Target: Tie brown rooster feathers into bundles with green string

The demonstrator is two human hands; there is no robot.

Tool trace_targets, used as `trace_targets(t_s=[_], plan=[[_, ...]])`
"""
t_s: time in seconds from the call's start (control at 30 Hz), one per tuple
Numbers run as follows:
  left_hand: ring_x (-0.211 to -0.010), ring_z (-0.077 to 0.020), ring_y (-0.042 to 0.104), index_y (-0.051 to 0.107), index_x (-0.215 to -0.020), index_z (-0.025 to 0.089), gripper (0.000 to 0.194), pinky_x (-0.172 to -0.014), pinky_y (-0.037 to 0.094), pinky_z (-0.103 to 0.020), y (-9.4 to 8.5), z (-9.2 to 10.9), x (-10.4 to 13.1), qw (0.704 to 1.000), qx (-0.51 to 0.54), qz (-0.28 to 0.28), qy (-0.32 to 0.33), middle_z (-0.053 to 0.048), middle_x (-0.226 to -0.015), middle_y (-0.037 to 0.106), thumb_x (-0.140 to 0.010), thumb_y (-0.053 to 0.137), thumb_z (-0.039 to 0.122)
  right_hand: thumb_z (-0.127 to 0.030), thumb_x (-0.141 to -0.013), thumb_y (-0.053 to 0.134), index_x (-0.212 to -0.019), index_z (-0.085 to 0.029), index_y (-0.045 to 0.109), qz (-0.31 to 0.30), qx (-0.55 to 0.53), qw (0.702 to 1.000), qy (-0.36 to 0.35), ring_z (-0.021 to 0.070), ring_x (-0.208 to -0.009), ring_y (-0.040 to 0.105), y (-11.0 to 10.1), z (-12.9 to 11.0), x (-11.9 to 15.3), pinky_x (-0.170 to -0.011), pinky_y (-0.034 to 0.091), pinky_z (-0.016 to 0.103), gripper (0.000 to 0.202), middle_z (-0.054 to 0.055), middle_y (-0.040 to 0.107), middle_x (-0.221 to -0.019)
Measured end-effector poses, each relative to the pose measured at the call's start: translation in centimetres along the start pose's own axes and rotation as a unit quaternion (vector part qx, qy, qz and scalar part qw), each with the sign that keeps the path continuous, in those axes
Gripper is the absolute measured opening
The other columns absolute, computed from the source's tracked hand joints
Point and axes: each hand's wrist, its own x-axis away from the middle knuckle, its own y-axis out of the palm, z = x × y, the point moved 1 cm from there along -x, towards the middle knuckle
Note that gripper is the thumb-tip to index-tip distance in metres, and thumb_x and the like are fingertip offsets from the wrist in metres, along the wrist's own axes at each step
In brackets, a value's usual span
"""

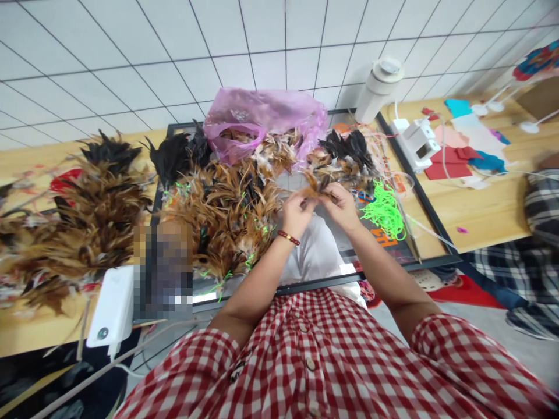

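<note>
My left hand [297,210] and my right hand [339,205] meet over the middle of a black-framed tray. Both have their fingers pinched around a small brown feather [311,185], whose tip points up between them. Left of my hands spreads a big heap of brown feathers [236,203], with bits of green string among them. Just beyond my right hand lies a pile of brown and black feathers [345,154]. A bundle of bright green strings [385,212] rests to the right of that hand. White cloth [312,250] lies below my wrists.
A pink plastic bag [271,110] with feathers stands at the back. Behind the tray's right corner is a white bottle [379,87]. More feathers [87,215] cover the left table. Rightward are a power strip [410,142], red fabric pieces [449,166] and a person's plaid sleeve [544,203].
</note>
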Motion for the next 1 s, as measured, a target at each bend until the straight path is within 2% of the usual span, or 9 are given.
trace_targets(t_s=[0.07,0.17,0.23,0.37,0.53,0.67,0.83,0.9,1.0], plan=[[-0.075,-0.015,0.063,0.067,-0.056,0.021,0.021,-0.078,0.053,-0.028,0.0,0.2,0.2,0.999,-0.03,0.009,0.017,-0.001,-0.069,0.071,-0.072,0.079,0.016,-0.051,-0.084,0.066,-0.074,-0.024,0.057,-0.011,-0.013,1.0,0.014,0.0184,-0.078,0.055,0.1,-0.2,0.2,-0.075,0.046,0.033,0.03,0.002,0.062,-0.08],[-0.055,-0.0102,0.054,0.066,-0.056,0.019,0.022,-0.062,0.048,-0.026,0.2,0.2,0.3,0.993,0.072,-0.02,-0.091,0.002,-0.055,0.063,-0.073,0.079,0.023,-0.059,-0.082,0.07,-0.074,-0.024,0.055,-0.005,-0.086,0.994,0.074,0.0145,-0.068,0.047,0.3,-0.1,0.3,-0.068,0.041,0.03,0.039,-0.002,0.053,-0.071],[-0.051,-0.0091,0.056,0.069,-0.062,0.018,0.018,-0.057,0.048,-0.024,0.4,0.4,0.3,0.968,0.177,-0.036,-0.173,0.002,-0.055,0.064,-0.071,0.081,0.028,-0.065,-0.079,0.073,-0.075,-0.024,0.055,0.009,-0.131,0.985,0.116,0.013,-0.064,0.045,0.4,-0.1,0.3,-0.066,0.04,0.029,0.045,-0.004,0.05,-0.067],[-0.052,-0.0086,0.06,0.067,-0.062,0.017,0.018,-0.058,0.052,-0.023,0.5,0.7,0.2,0.939,0.255,-0.022,-0.23,0.001,-0.056,0.065,-0.066,0.081,0.026,-0.07,-0.075,0.076,-0.082,-0.024,0.063,0.01,-0.156,0.976,0.149,0.0136,-0.067,0.051,0.4,-0.3,0.2,-0.069,0.045,0.03,0.048,-0.003,0.059,-0.072],[-0.053,-0.0089,0.059,0.065,-0.06,0.017,0.011,-0.06,0.051,-0.023,0.6,0.0,-0.1,0.964,0.184,0.022,-0.189,0.005,-0.054,0.062,-0.069,0.071,0.015,-0.056,-0.071,0.08,-0.082,-0.023,0.062,-0.031,-0.15,0.976,0.153,0.0129,-0.066,0.057,1.0,-0.4,0.6,-0.068,0.047,0.029,0.039,-0.002,0.063,-0.073],[-0.059,-0.0074,0.052,0.061,-0.054,0.018,0.019,-0.062,0.044,-0.022,0.3,-0.1,0.0,0.997,0.037,0.036,-0.061,0.006,-0.056,0.057,-0.066,0.073,0.01,-0.042,-0.074,0.073,-0.081,-0.023,0.064,-0.006,-0.079,0.99,0.114,0.0125,-0.064,0.055,0.9,-0.7,0.8,-0.064,0.045,0.028,0.023,-0.002,0.064,-0.071],[-0.064,-0.0095,0.054,0.061,-0.052,0.019,0.023,-0.066,0.044,-0.024,-0.3,0.4,0.2,0.995,-0.076,0.023,0.065,0.003,-0.062,0.059,-0.063,0.074,0.005,-0.045,-0.074,0.072,-0.065,-0.022,0.059,0.006,-0.037,0.996,0.083,0.0129,-0.065,0.052,0.5,-1.5,0.5,-0.065,0.044,0.029,0.027,-0.001,0.059,-0.067],[-0.062,-0.0092,0.053,0.059,-0.052,0.019,0.024,-0.065,0.044,-0.024,-0.2,0.4,0.2,0.997,-0.06,0.025,0.048,0.003,-0.06,0.058,-0.065,0.076,0.008,-0.051,-0.074,0.072,-0.06,-0.023,0.054,0.013,-0.061,0.992,0.105,0.0127,-0.062,0.05,0.5,-1.6,0.4,-0.062,0.043,0.029,0.036,-0.002,0.055,-0.062],[-0.055,-0.0084,0.054,0.062,-0.057,0.019,0.023,-0.059,0.045,-0.023,0.3,0.0,0.1,0.995,0.058,0.009,-0.078,0.004,-0.056,0.061,-0.07,0.081,0.022,-0.058,-0.069,0.077,-0.065,-0.024,0.057,0.021,-0.151,0.974,0.17,0.0135,-0.059,0.053,0.8,-1.4,0.1,-0.06,0.047,0.03,0.039,-0.002,0.059,-0.061]])
